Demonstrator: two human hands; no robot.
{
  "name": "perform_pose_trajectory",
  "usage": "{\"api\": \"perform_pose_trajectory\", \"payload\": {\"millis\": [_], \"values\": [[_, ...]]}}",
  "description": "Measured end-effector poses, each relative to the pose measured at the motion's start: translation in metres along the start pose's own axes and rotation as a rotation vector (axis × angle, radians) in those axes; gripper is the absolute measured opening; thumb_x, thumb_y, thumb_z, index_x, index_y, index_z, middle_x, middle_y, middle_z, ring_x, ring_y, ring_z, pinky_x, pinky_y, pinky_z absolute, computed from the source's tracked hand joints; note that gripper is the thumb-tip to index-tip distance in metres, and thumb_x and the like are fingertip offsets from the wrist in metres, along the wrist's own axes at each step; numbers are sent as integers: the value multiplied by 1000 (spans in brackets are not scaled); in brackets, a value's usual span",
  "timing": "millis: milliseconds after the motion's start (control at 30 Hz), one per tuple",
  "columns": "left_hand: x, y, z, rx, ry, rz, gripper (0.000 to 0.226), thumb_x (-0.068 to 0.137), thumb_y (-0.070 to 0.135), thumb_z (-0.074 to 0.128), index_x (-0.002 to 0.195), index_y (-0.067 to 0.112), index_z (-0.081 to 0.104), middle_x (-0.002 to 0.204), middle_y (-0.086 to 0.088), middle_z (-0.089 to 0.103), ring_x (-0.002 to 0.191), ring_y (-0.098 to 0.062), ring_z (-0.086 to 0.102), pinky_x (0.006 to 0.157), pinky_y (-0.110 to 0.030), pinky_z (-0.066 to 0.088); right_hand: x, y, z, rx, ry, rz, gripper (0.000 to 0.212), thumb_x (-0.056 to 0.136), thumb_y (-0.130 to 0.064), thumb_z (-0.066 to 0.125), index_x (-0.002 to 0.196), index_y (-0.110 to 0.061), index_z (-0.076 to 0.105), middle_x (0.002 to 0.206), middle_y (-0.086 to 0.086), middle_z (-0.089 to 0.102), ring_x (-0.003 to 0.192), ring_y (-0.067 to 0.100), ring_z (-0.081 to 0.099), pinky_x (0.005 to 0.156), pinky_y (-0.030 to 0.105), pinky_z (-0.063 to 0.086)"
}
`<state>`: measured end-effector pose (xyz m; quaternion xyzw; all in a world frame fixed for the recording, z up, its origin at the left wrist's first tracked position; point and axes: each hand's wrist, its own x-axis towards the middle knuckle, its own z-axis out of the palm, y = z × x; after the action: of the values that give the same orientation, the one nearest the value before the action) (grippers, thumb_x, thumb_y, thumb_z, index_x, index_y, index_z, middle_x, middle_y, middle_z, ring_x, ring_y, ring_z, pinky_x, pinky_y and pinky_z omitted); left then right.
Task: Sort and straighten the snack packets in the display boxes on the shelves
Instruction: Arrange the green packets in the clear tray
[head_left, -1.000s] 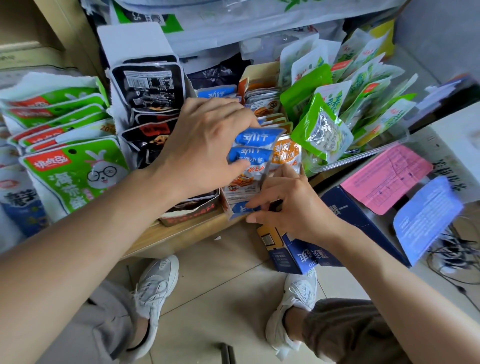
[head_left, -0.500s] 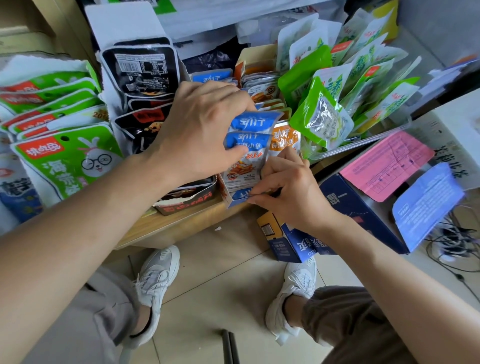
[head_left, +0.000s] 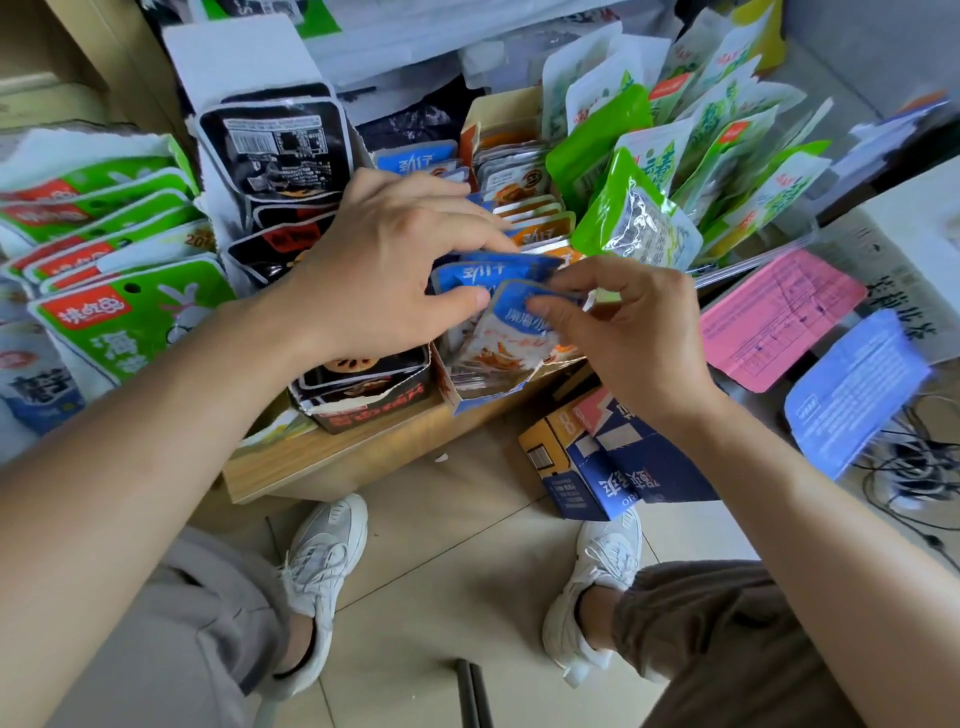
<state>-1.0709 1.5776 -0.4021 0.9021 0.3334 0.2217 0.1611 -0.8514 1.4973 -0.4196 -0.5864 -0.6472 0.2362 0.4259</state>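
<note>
Packet (head_left: 511, 338) crumpled, blue-topped, white and orange below, pinched at top by right hand (head_left: 628, 338), blue row (head_left: 483, 273) behind gripped by left hand (head_left: 384, 270)

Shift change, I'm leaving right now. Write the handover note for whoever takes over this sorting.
Left hand: grips the row of blue packets in the torn display box, thumb in front.
Right hand: fingers pinch the top edge of the front packet, which is tilted and crumpled.
Done: orange packets behind stand lined up.
Left: seat the front packet upright; the green packets on the right lean all ways.
</note>
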Motion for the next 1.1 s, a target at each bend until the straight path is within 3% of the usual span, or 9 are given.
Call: {"api": "perform_pose_trajectory", "payload": {"millis": [67, 133, 267, 433, 533, 667, 833, 1000, 1100], "values": [[0, 1, -2, -36, -23, -16, 50, 86, 53, 45, 126, 34, 68, 136, 17, 60, 139, -16, 43, 105, -40, 22, 6, -2, 1, -33, 46, -41, 11, 84, -23, 80, 92, -17, 76, 84, -7, 70, 73, 12, 68, 60, 34, 56], [0, 3, -3, -52, -29, -21, 52, 87, 54, 42, 129, 36, 66, 139, 18, 58, 140, -12, 42, 107, -39, 21, 7, -4, 11, -107, 44, -119, 17, 83, -22, 81, 94, -10, 75, 84, -5, 69, 73, 13, 65, 62, 33, 55], [1, 4, -4, -3, 42, 31, 47, 87, 53, 56, 129, 33, 67, 133, 15, 64, 131, -10, 53, 103, -45, 34, 4, -1, 27, -164, -21, -180, 31, 80, -22, 83, 101, -7, 65, 92, 0, 66, 78, 17, 61, 67, 40, 54], [-1, 0, -4, 114, 191, 47, 34, 82, 44, 71, 112, 27, 75, 114, 8, 71, 115, -18, 61, 94, -44, 40, -6, 1, 19, -146, -30, -252, 50, 78, -11, 85, 122, -5, 61, 121, 7, 55, 103, 19, 59, 74, 27, 56], [-3, 2, -13, 90, 185, 69, 27, 81, 45, 70, 99, 26, 77, 98, 7, 70, 97, -20, 61, 87, -45, 43, -14, 2, 17, -166, 34, -137, 74, 76, -15, 86, 141, -14, 51, 132, 2, 50, 107, 13, 56, 79, 26, 56], [-9, -2, -20, 42, 133, 74, 15, 81, 38, 73, 93, 29, 77, 83, 12, 67, 82, -13, 59, 81, -43, 47, -24, 2, 20, -40, -3, 30, 70, 82, -15, 81, 145, -20, 50, 126, -7, 62, 99, 10, 62, 76, 28, 57], [-13, 11, -8, 32, 240, -41, 7, 82, 31, 79, 79, 25, 77, 73, 13, 66, 67, -9, 62, 70, -37, 54, -27, 1, 23, -78, -48, 2, 69, 86, -19, 78, 148, -24, 47, 128, -7, 65, 104, 8, 61, 85, 28, 55], [-11, 28, -7, 174, 318, -193, 20, 80, 46, 80, 72, 28, 75, 61, 18, 58, 57, -2, 55, 54, -26, 49, -27, 4, 17, -114, -82, 11, 80, 86, -23, 78, 153, -29, 36, 137, -12, 56, 102, 5, 60, 84, 29, 55], [-12, 24, -18, 92, 221, -277, 11, 84, 43, 77, 81, 33, 78, 63, 21, 63, 61, 2, 60, 57, -24, 52, -33, 3, 17, -223, -54, -151, 83, 88, -19, 74, 156, -30, 28, 151, -7, 39, 126, 11, 50, 101, 32, 50]]}}
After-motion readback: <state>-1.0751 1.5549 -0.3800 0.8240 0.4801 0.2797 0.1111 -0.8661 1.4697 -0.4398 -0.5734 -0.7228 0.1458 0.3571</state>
